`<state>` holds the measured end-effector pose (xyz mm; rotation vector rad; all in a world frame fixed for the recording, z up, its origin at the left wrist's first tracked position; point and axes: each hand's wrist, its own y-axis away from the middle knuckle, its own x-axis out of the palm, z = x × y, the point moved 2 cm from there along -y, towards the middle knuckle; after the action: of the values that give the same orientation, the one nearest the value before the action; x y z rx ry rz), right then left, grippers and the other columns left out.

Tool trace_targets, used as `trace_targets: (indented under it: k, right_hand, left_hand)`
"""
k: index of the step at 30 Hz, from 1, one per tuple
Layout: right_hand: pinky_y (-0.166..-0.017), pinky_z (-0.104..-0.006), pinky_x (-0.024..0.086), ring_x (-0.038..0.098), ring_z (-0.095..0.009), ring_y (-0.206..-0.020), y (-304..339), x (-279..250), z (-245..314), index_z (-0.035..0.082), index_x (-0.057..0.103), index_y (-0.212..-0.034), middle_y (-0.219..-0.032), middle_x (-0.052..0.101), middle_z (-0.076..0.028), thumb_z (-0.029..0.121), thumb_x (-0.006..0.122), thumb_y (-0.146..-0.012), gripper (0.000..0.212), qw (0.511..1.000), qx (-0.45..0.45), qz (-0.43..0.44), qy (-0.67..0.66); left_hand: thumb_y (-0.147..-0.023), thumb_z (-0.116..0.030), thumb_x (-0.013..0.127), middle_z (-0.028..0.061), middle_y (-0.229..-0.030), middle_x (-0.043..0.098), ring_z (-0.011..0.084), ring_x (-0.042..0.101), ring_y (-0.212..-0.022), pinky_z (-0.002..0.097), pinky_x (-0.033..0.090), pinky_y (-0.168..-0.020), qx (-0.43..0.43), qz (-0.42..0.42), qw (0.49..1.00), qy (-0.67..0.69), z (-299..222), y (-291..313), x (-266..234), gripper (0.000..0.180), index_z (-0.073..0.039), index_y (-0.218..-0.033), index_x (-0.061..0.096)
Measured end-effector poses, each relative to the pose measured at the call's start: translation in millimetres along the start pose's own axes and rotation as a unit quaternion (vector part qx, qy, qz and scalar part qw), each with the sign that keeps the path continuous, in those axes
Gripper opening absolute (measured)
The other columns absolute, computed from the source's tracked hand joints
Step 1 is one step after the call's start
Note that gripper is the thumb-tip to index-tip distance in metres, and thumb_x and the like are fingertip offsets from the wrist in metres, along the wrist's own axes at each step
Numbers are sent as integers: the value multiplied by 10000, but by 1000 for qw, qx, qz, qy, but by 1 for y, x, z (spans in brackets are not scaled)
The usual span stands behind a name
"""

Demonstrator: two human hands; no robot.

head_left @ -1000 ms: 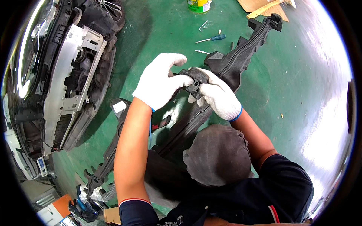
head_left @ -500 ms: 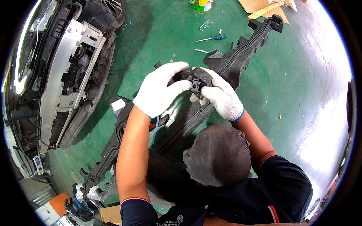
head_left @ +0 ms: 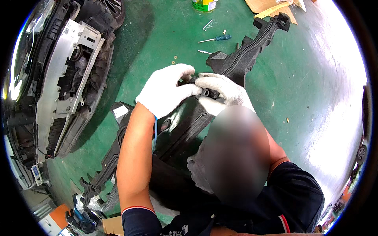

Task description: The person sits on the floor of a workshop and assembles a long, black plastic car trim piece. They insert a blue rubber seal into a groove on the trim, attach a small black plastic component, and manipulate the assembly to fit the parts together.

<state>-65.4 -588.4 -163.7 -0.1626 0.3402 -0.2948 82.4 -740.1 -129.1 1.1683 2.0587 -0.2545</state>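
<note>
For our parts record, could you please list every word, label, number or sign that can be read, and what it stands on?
Quoted texts: none; I leave print uncopied.
Can: coloured label, too small to read, cut off by the picture's edge.
Metal beam: square code, too small to read.
Dark shirt: white lettering and emblem, partly cut off, not quoted.
Small black part: no print discernible.

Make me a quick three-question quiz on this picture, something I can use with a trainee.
1. True or false: the left hand and right hand both wear white gloves.
2. Which colour is the handle of the screwdriver on the floor? A) red B) blue C) yellow
3. Fill the blank: the small part between the hands is ____ in colour.

Key: 1 true; 2 B; 3 black.
</note>
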Motion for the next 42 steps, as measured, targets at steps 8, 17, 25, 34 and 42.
trace_targets:
  k: [8,17,25,34,42]
  right_hand:
    - [-970,-403,598,737,-353,-1182,-8,0,-13,48,773,-1134,-1142,771,-189,86,799,-898,240,998,-34,-7,45]
    - [-895,-355,592,749,-248,-985,-26,-24,12,41,768,-1126,-1121,750,-126,109,774,-917,220,984,99,146,26]
    - [-973,-445,561,653,-361,-1151,-39,-32,34,134,813,-1021,-1194,726,-126,181,770,-859,174,913,-194,152,325]
    - [-821,-413,578,675,-312,-947,-32,-28,40,93,778,-925,-959,695,-88,171,764,-756,187,827,-241,244,446]
    - [-782,-408,592,692,-328,-925,-30,-22,47,72,759,-920,-922,677,-123,146,756,-778,160,799,-234,273,481]
  left_hand:
    - [-993,-268,784,111,-1066,722,201,680,-927,356,558,-856,-47,-374,902,209,20,65,59,309,-24,-1165,701]
    - [-1024,-134,677,155,-1413,626,343,637,-1318,514,508,-1158,14,-6,517,856,13,48,145,409,-35,-1406,567]
    - [-1021,-66,652,129,-1409,635,311,608,-1359,525,490,-1178,13,-22,498,867,19,42,163,386,-49,-1396,562]
    - [-1042,23,615,130,-1120,688,267,701,-1133,523,556,-1097,-26,-59,507,860,10,43,164,143,-90,-1019,531]
    - [-1029,21,642,146,-1155,675,291,689,-1171,522,546,-1098,-31,-65,510,857,2,45,157,165,-71,-1035,506]
